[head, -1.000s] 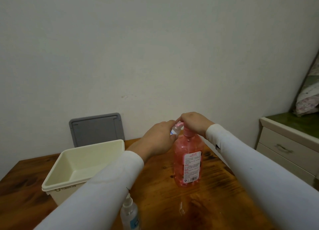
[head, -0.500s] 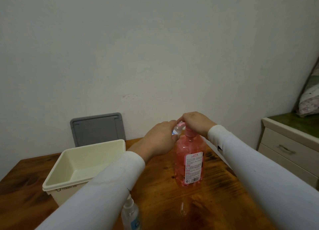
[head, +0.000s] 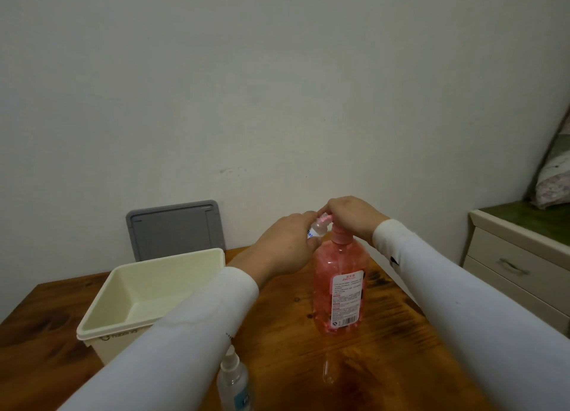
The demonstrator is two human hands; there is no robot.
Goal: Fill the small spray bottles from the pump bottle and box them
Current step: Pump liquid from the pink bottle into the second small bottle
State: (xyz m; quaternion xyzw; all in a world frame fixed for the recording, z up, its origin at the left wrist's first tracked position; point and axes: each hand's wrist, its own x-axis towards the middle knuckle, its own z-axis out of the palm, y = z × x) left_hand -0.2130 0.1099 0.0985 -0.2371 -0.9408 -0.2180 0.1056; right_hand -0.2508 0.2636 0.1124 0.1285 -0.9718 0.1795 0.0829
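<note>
Small spray bottle [head: 316,231] is clamped in the curled fingers of the left hand [head: 287,247], tilted, its mouth just left of the pump bottle [head: 339,287] nozzle. Right hand [head: 351,216] covers the pump head, fingers curled over it. Mouth-to-nozzle alignment likely decides the fill.

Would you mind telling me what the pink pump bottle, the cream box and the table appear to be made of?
The pump bottle looks like clear glossy plastic: the pink contents show through its wall. The cream box appears to be opaque moulded plastic with a smooth, matte finish and a rolled rim. The table looks like varnished wood, with visible grain, knots and a sheen; it could be veneer.
</note>
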